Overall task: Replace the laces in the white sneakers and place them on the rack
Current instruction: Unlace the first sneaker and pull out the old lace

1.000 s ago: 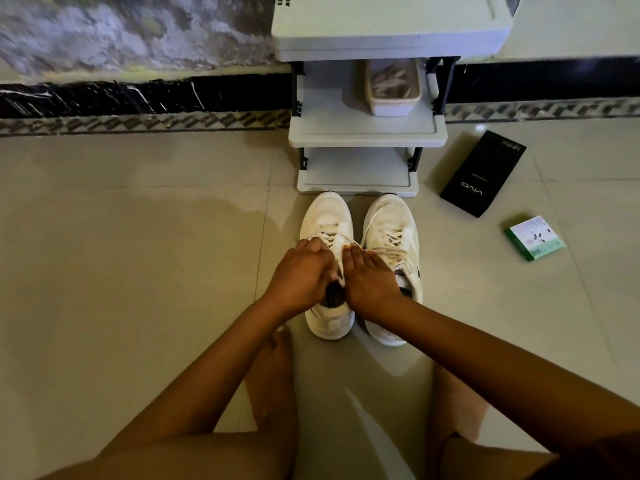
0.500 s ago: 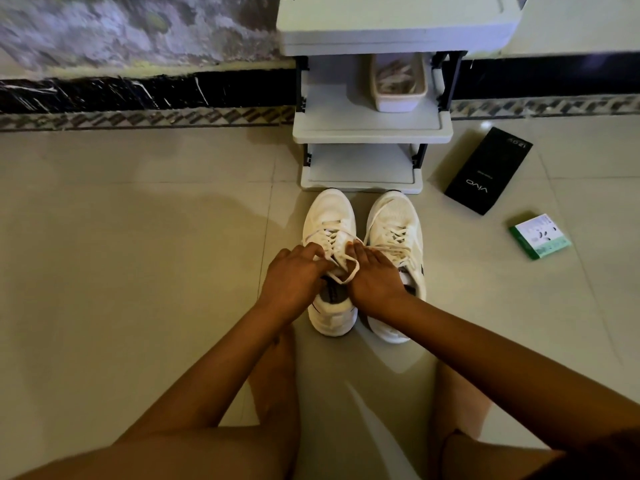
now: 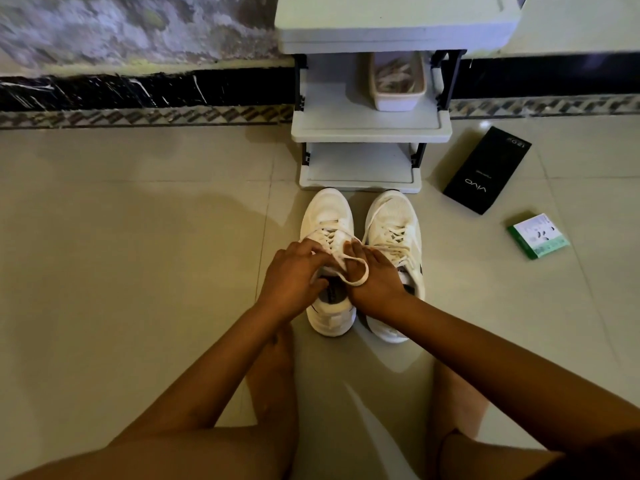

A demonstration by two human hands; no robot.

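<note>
Dim tiled floor point(image 3: 138, 237), white rack point(image 3: 370, 131) at the wall. Left sneaker point(image 3: 329, 265) partly hidden under left hand point(image 3: 292, 277) and right hand point(image 3: 375, 275), both pinching its lace point(image 3: 356, 271); right sneaker point(image 3: 394, 237) beside. Black box point(image 3: 486, 171) marked "vivo".
</note>
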